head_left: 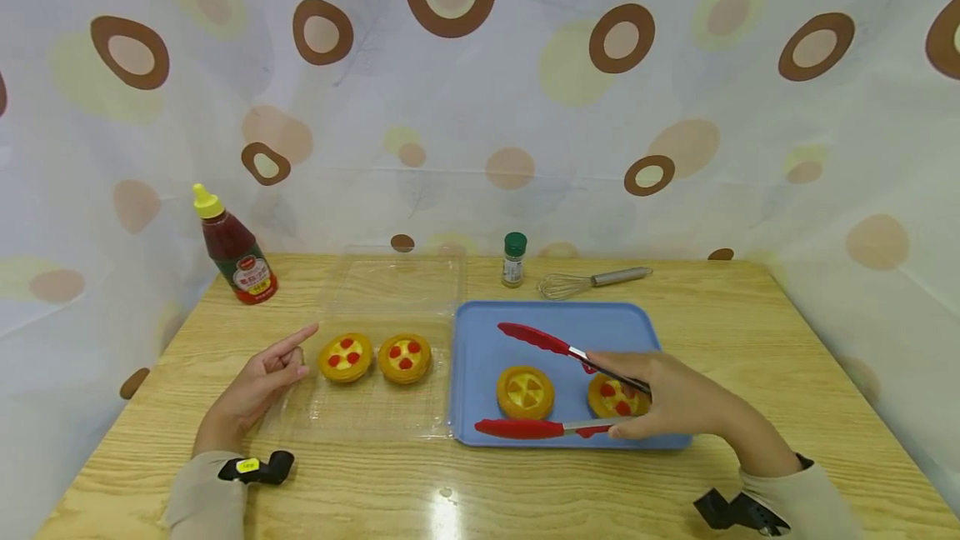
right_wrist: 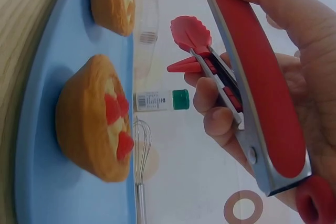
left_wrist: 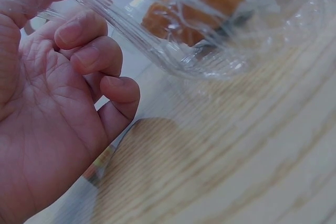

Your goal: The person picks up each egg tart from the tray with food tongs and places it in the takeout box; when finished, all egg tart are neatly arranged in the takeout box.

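My right hand (head_left: 663,394) grips red-and-silver tongs (head_left: 534,337) above the blue tray (head_left: 570,319). The tongs' arms stand spread, with nothing between their red tips. Below them on the tray sit a plain-topped egg tart (head_left: 525,392) and a tart with red pieces (right_wrist: 94,119), partly covered by my hand in the head view. My left hand (head_left: 258,386) holds the left wall of a clear plastic box (head_left: 375,415), thumb at the rim, index finger extended, other fingers curled. Inside lie two tarts with red pieces, a left tart (head_left: 345,357) and a right tart (head_left: 405,358).
The box's lid (head_left: 393,282) lies folded back. Behind the tray are a green-capped shaker (head_left: 513,261) and a whisk (head_left: 592,282). A sauce bottle (head_left: 240,257) with a yellow cap stands at the back left. A patterned curtain (head_left: 480,107) hangs behind the wooden table (head_left: 360,490).
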A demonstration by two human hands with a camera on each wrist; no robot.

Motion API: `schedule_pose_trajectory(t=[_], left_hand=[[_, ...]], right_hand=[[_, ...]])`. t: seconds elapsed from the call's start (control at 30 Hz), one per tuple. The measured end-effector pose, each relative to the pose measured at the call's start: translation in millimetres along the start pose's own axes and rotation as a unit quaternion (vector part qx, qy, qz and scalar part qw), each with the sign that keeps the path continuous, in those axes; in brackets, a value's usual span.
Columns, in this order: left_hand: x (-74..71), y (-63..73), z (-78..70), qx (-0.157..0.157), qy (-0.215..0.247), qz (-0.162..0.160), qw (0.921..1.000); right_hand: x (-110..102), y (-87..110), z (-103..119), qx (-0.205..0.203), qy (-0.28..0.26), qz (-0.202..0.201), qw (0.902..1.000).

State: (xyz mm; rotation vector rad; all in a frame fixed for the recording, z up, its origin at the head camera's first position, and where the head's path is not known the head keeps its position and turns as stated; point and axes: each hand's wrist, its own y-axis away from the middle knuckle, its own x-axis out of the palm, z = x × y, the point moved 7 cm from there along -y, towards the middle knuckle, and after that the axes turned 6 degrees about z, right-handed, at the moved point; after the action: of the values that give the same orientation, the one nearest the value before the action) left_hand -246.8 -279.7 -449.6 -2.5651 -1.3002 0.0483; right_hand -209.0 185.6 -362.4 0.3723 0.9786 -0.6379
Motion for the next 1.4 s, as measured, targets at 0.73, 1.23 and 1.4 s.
schedule_pose_trajectory(t=[0.73, 1.23, 1.4], left_hand=[[2.3, -1.4, -1.7, 0.008, -0.007, 0.0, 0.9999], [1.6, -0.2, -0.6, 0.005, 0.009, -0.003, 0.9999], [2.1, -0.5, -1.6, 0.013, 0.015, 0.005, 0.9998]], right_hand=[[-6.6, 13.1, -11.8, -0.012, -0.031, 0.037, 0.9987], [1.1, 7.3, -15.1, -0.02, -0.079, 0.055, 0.9951], [1.8, 6.9, -16.2, -0.018, -0.07, 0.056, 0.9958]])
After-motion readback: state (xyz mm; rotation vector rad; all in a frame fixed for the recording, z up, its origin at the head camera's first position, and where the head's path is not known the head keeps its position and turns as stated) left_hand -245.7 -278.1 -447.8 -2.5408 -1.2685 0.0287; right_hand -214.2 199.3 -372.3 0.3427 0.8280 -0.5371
